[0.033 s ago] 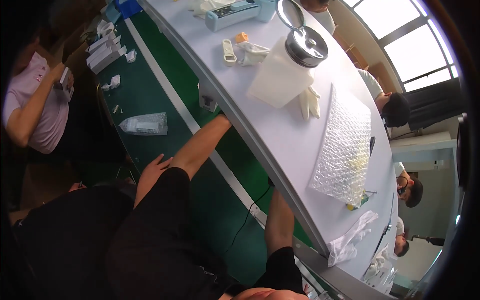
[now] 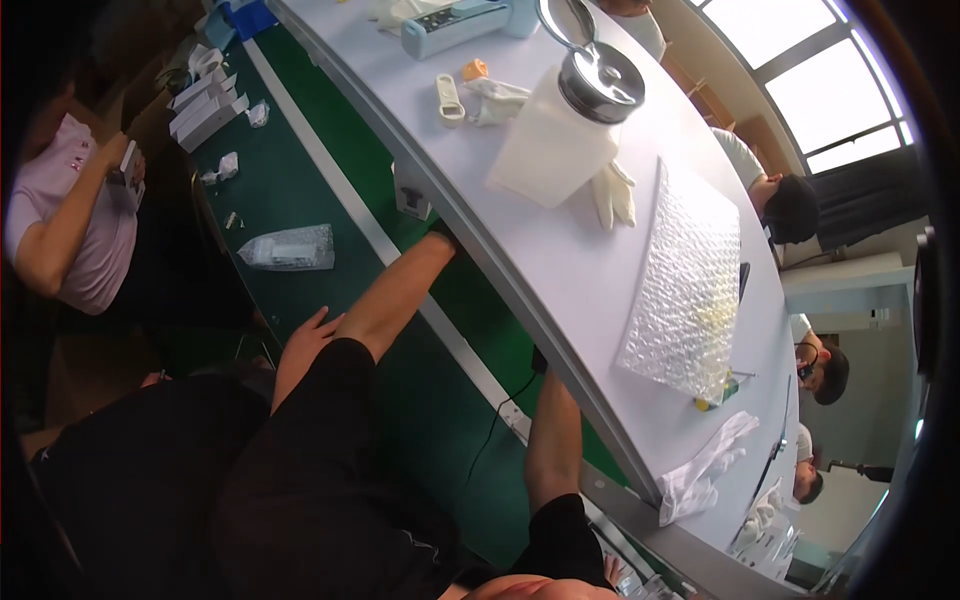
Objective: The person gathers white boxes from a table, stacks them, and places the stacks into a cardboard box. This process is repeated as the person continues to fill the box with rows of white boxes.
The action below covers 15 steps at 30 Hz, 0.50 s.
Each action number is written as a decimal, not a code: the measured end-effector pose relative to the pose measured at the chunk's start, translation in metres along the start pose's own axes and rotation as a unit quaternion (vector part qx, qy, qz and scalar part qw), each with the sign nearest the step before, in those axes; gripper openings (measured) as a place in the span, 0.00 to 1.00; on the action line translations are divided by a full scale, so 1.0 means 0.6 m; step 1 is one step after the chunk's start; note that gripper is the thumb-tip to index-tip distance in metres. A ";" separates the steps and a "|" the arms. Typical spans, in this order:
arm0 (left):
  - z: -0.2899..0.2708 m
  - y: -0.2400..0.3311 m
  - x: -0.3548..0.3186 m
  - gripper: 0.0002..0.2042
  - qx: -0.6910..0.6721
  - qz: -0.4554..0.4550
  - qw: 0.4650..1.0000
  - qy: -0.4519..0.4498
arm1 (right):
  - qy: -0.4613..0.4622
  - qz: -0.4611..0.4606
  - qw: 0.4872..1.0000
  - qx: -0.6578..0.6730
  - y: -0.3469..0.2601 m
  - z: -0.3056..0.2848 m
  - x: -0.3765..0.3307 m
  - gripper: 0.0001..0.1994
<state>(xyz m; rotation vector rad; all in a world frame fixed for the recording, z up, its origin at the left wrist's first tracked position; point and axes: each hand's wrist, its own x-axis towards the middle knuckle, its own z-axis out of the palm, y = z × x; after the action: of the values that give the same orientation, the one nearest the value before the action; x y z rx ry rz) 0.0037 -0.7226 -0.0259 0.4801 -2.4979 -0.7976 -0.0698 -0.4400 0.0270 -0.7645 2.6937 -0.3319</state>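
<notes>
My left forearm (image 2: 400, 290) reaches from a black sleeve to the white table's near edge. My right forearm (image 2: 555, 440) goes up to the same edge further right. Dark bands circle both wrists; past them the tabletop hides both hands, so what they hold or touch cannot be seen. Nearest above on the white table (image 2: 520, 270) are a translucent white square jar (image 2: 550, 150) with a shiny metal lid (image 2: 603, 80), a pale glove (image 2: 615, 195) and a sheet of bubble wrap (image 2: 685, 290). Another hand (image 2: 305, 345) rests beside my left sleeve; its owner is unclear.
A light blue device (image 2: 455, 30), a small white oval device (image 2: 450, 100) and an orange piece (image 2: 475, 69) sit at the far end. White gloves (image 2: 705, 470) lie near the right corner. A bubble-wrapped packet (image 2: 290, 248) and white boxes (image 2: 207, 115) lie on the green surface; a cable (image 2: 490, 440) hangs nearby.
The view has shifted slightly, so the table and its things sit a little further up and left. Both forearms have moved slightly left in the picture. Nothing on the table has been moved.
</notes>
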 end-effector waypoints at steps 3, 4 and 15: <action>-0.036 0.029 -0.098 0.34 -0.002 0.042 0.999 -0.010 | 0.024 -0.054 0.998 0.032 -0.039 0.023 -0.072 0.33; -0.056 0.050 -0.132 0.35 -0.007 0.058 0.998 -0.011 | 0.037 -0.075 0.996 0.045 -0.052 0.025 -0.103 0.33; -0.110 0.327 -0.523 0.43 0.067 -0.038 0.963 -0.260 | 0.058 -0.084 0.990 0.098 0.071 0.060 -0.531 0.39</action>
<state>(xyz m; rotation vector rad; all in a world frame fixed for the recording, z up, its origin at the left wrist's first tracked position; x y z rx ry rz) 0.2627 -0.4582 0.0386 0.4588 -3.0497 -0.8772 0.1800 -0.2371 0.0574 -0.9398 2.6553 -0.6897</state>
